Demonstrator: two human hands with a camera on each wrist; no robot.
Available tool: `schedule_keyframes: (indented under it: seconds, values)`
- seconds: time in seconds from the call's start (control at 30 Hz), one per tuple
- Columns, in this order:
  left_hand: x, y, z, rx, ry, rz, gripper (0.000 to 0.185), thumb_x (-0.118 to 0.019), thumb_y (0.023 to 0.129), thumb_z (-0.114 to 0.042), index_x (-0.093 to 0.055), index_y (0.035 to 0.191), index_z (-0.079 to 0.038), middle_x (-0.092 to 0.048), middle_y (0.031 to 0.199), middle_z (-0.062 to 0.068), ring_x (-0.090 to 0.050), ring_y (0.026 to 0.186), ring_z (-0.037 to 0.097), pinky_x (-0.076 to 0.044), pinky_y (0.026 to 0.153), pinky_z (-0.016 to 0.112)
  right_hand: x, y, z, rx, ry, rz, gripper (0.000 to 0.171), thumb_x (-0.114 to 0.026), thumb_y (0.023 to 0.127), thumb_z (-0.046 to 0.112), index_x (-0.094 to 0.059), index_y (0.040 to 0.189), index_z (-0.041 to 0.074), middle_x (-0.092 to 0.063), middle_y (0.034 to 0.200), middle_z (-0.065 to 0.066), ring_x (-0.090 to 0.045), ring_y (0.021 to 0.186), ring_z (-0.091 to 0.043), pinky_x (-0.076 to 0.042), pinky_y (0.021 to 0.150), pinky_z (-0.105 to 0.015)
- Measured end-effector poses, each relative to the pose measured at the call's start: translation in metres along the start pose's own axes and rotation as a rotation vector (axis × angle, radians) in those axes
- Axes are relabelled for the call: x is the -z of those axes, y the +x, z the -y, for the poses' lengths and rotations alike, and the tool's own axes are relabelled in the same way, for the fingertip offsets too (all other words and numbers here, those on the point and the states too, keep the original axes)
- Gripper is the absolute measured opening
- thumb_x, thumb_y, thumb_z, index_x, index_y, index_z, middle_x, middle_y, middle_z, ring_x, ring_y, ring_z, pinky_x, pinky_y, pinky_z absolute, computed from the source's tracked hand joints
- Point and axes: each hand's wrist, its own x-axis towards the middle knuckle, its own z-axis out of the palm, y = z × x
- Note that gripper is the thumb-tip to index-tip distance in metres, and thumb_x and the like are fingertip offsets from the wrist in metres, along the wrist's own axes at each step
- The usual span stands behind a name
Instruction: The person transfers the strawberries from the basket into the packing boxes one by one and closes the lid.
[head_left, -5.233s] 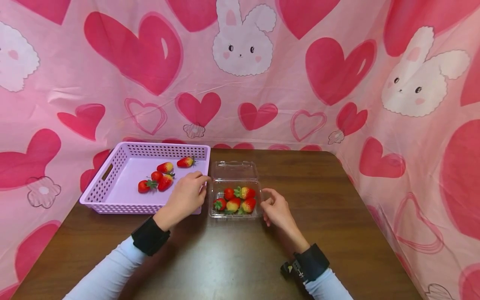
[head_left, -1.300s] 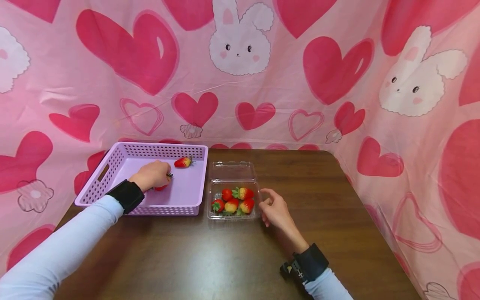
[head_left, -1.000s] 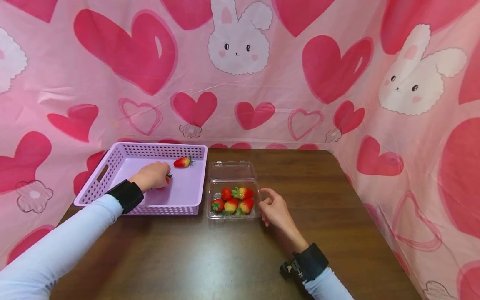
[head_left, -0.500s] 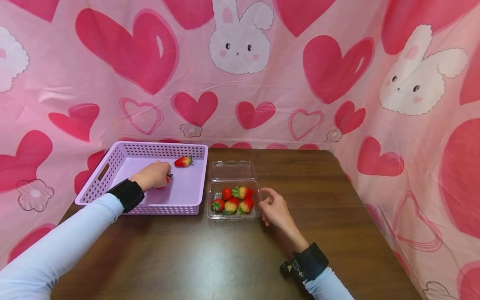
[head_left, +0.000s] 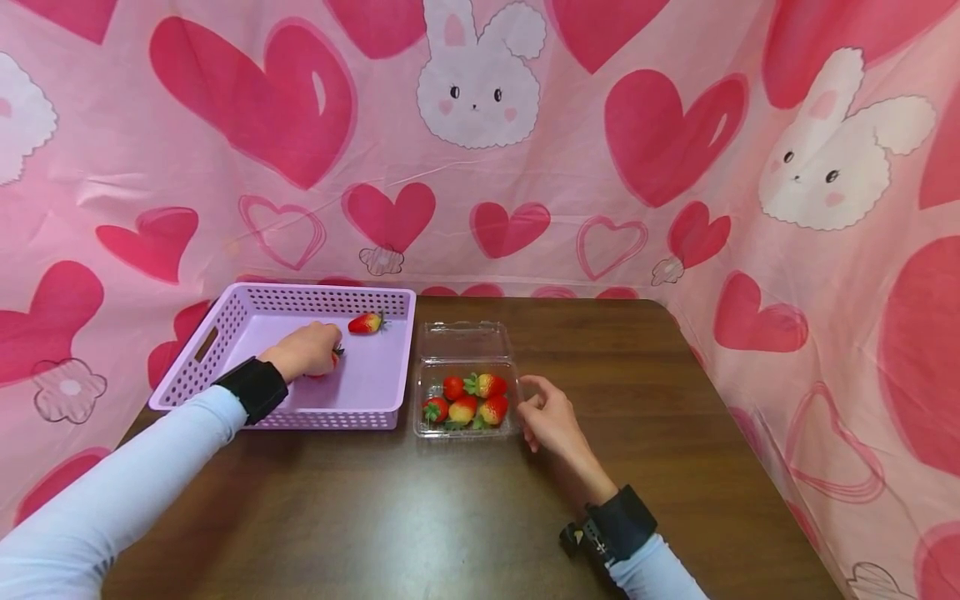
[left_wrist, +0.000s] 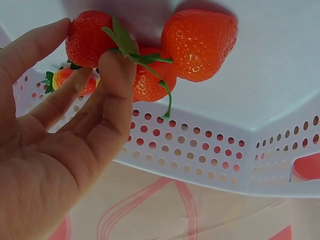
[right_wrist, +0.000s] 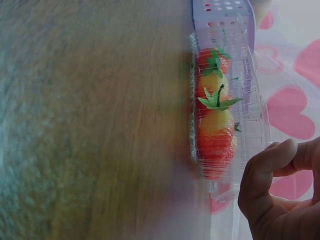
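The left hand (head_left: 303,350) has gone from the clear box (head_left: 463,340) into the purple basket (head_left: 375,375), fingers (left_wrist: 118,80) now pinching a strawberry (left_wrist: 88,40) there, so a pick-up seems begun; the right hand (head_left: 557,421) curls at the box's edge, whether gripping it I can't tell

1. A red, green-leaved strawberry (left_wrist: 86,42) is pinched by the left hand (head_left: 306,347) in the lilac basket (head_left: 300,419).
2. Other strawberries (left_wrist: 200,45) are clustered beside it; one is laid near the far right corner.
3. Five strawberries (head_left: 492,410) are seen in the clear, lid-open box (head_left: 465,340), set between basket and right hand (head_left: 553,418).
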Motion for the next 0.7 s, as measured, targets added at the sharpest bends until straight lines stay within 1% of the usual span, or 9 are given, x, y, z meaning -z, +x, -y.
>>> schedule_keyframes:
  seconds: [0.07, 0.2, 0.33, 0.43, 0.53, 0.6, 0.7]
  values:
    - [0.001, -0.001, 0.001, -0.007, 0.009, -0.004, 0.005, -0.065, 0.083, 0.002, -0.061, 0.083, -0.002, -0.055, 0.075, 0.012, -0.053, 0.071, 0.03, -0.045, 0.068, 0.041, 0.0, 0.0, 0.0, -0.001, -0.001, -0.001, 0.05, -0.058, 0.092, -0.001, -0.058, 0.142, 0.004, -0.059, 0.068, -0.009, -0.052, 0.043, -0.019, -0.053, 0.042, -0.04]
    - [0.003, -0.003, 0.003, -0.007, -0.014, 0.014, 0.006, -0.066, 0.084, 0.001, -0.061, 0.083, -0.002, -0.053, 0.072, 0.011, -0.052, 0.07, 0.03, -0.044, 0.067, 0.041, 0.001, -0.002, 0.0, -0.002, -0.003, 0.001, 0.049, -0.058, 0.093, -0.001, -0.058, 0.142, 0.004, -0.06, 0.069, -0.01, -0.053, 0.044, -0.019, -0.053, 0.043, -0.038]
    - [0.003, -0.004, 0.005, 0.006, -0.04, 0.03, 0.006, -0.069, 0.085, 0.0, -0.065, 0.087, -0.003, -0.054, 0.074, 0.01, -0.053, 0.071, 0.03, -0.045, 0.068, 0.04, 0.001, -0.003, 0.001, -0.004, -0.002, 0.006, 0.047, -0.059, 0.094, 0.0, -0.058, 0.141, 0.005, -0.06, 0.07, -0.01, -0.053, 0.044, -0.02, -0.052, 0.042, -0.036]
    - [0.003, -0.005, 0.006, 0.01, -0.057, 0.036, 0.009, -0.071, 0.086, -0.002, -0.068, 0.094, -0.003, -0.057, 0.076, 0.009, -0.055, 0.072, 0.029, -0.046, 0.067, 0.038, 0.001, -0.003, 0.001, -0.009, 0.001, 0.008, 0.047, -0.059, 0.095, 0.0, -0.058, 0.141, 0.005, -0.06, 0.07, -0.01, -0.053, 0.045, -0.02, -0.051, 0.042, -0.033]
    - [0.005, -0.007, 0.003, -0.001, -0.07, 0.021, 0.01, -0.072, 0.086, -0.002, -0.068, 0.096, -0.003, -0.057, 0.075, 0.008, -0.055, 0.071, 0.027, -0.045, 0.065, 0.037, 0.001, -0.002, 0.001, -0.01, 0.002, 0.009, 0.046, -0.059, 0.095, 0.0, -0.058, 0.142, 0.005, -0.059, 0.071, -0.01, -0.053, 0.046, -0.02, -0.05, 0.042, -0.032]
    - [0.006, -0.009, 0.002, -0.017, -0.072, 0.0, 0.008, -0.071, 0.086, -0.003, -0.067, 0.093, -0.003, -0.056, 0.074, 0.008, -0.055, 0.07, 0.027, -0.044, 0.064, 0.037, 0.001, -0.002, 0.001, -0.011, -0.001, 0.01, 0.046, -0.059, 0.096, 0.001, -0.057, 0.142, 0.005, -0.059, 0.071, -0.011, -0.053, 0.046, -0.02, -0.05, 0.042, -0.032]
    - [0.007, -0.013, -0.002, -0.032, -0.086, -0.031, 0.011, -0.07, 0.085, -0.002, -0.068, 0.096, -0.001, -0.058, 0.076, 0.008, -0.055, 0.071, 0.027, -0.043, 0.064, 0.037, 0.002, -0.002, 0.001, -0.012, -0.008, 0.009, 0.046, -0.06, 0.096, 0.001, -0.057, 0.142, 0.005, -0.059, 0.07, -0.011, -0.052, 0.046, -0.021, -0.05, 0.043, -0.032]
